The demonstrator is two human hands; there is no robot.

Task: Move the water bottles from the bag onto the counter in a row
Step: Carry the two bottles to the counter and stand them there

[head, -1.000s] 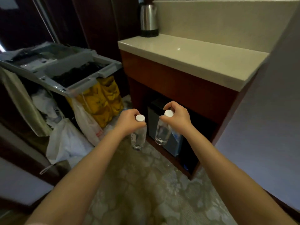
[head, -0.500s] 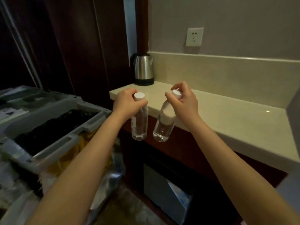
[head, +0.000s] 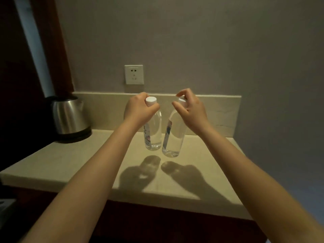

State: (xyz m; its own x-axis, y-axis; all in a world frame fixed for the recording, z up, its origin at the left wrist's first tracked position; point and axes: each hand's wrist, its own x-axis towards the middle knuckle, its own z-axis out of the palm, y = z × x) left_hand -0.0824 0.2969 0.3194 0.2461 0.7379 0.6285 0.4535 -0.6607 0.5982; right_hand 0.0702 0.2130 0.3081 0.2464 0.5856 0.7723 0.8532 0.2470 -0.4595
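Since 0.5 s ago, 2 water bottles [head: 154,132] rose over the counter [head: 70,160] mid-frame; left hand [head: 138,109] and right hand [head: 190,111] clamp their necks, unplaced.

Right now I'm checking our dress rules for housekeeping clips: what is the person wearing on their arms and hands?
Nothing that shows. Both forearms are bare up to the bottom edge of the picture: no sleeves or cuffs. The left hand and right hand have no gloves, and no watch or bracelet at the wrists. No rings show on the fingers in view.
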